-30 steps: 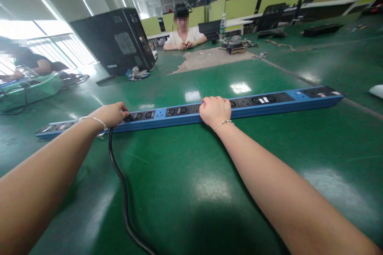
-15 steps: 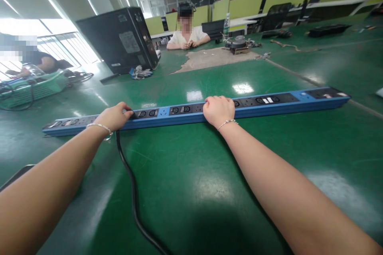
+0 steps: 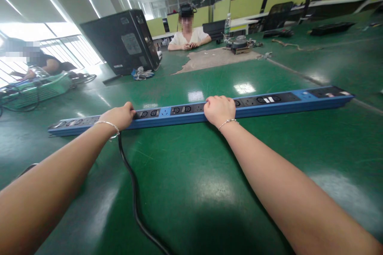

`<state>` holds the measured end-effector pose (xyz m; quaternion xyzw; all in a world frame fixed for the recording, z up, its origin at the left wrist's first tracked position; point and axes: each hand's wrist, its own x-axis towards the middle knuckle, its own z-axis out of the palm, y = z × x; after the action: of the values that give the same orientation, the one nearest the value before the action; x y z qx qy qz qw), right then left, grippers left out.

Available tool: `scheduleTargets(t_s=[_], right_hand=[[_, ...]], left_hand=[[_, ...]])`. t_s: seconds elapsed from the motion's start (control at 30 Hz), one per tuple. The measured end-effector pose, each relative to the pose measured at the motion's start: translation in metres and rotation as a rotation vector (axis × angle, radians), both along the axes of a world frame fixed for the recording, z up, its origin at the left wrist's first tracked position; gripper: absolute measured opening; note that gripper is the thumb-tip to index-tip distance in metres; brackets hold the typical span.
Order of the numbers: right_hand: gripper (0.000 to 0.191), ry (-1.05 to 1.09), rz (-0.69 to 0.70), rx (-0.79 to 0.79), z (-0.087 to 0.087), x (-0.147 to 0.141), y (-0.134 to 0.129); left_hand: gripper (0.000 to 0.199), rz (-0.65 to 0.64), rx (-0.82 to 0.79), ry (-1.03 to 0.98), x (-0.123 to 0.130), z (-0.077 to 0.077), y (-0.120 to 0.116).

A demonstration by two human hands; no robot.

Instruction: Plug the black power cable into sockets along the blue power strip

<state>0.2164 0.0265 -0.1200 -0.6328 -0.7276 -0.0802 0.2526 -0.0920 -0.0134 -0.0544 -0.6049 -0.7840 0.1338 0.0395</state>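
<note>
A long blue power strip [image 3: 185,118] with black and blue socket panels lies across the green table [image 3: 179,159]. My right hand [image 3: 220,110] is closed around the strip near its middle. Further left along the strip, my left hand [image 3: 119,117] has its fingers pressed together at a black plug-like part on the strip's top; the part is mostly hidden by the fingers. From beneath that hand a black cable [image 3: 134,191] runs down to the bottom edge of the view.
Behind the strip stand a black computer case [image 3: 119,44], gloves [image 3: 142,73], a metal device [image 3: 239,44] on cardboard and a bottle [image 3: 228,26]. One person [image 3: 189,40] sits opposite, another [image 3: 44,61] at left by a green basket [image 3: 50,87].
My left hand has shifted slightly to the right, with its fingers now closer together at the black part. The whole view has also moved a little. My right hand keeps its hold.
</note>
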Motion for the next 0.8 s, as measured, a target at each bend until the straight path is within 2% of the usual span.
scheduleTargets(t_s=[0.13,0.33,0.53,0.63,0.73,0.8], right_hand=[[0.035,0.004,-0.005,-0.003,-0.001,0.000,0.001],[0.035,0.015,0.001,0.010,0.000,0.000,0.000],[0.033,0.014,-0.017,0.033,0.000,0.000,-0.001],[0.033,0.013,-0.018,0.040,-0.001,0.000,-0.002],[0.033,0.014,-0.017,0.046,-0.001,0.000,-0.002],[0.034,0.017,-0.014,0.047,-0.002,0.000,-0.002]], left_hand=[[0.044,0.007,-0.003,0.020,0.002,0.000,0.004],[0.049,0.021,0.040,0.087,0.012,-0.003,-0.008],[0.047,0.021,0.026,0.034,0.005,-0.003,-0.004],[0.049,0.070,0.042,-0.008,0.005,0.007,-0.004],[0.054,0.133,0.207,0.001,0.011,0.026,-0.009],[0.053,0.096,0.319,-0.038,0.019,0.039,-0.010]])
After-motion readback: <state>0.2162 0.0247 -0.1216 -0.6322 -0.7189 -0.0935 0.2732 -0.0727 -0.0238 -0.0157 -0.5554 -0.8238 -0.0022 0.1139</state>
